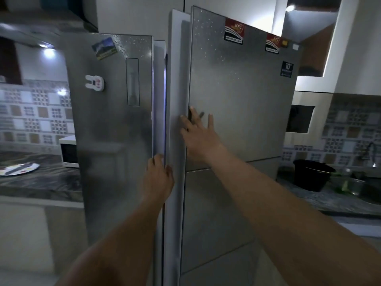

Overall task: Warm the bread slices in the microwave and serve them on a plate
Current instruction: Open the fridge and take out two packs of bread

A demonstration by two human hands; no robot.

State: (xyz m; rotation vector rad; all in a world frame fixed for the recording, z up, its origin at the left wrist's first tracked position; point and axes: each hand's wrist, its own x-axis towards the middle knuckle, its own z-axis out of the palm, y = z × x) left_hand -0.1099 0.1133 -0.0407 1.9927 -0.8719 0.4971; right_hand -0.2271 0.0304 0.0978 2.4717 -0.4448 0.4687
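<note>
Both arms reach forward to a tall silver fridge with two doors. The right door stands a little ajar, so its white inner edge shows and a thin line of bluish light comes from the gap between the doors. The right hand lies flat and open on this door, with fingers spread; the fingertips touch the front near the door's left edge, and it grips nothing. The left hand is lower, at the gap; its fingers curl around the edge of the left door, half closed on it. The left door carries a picture magnet and a white clip, and the right door has two red stickers near the top. The bread is not visible. To the left, partly hidden behind the left door, a white microwave stands on a dark counter, and near it a round plate with coloured spots lies on the same counter. To the right of the fridge there is a black bucket beside a sink area, which is dark and hard to see.
</note>
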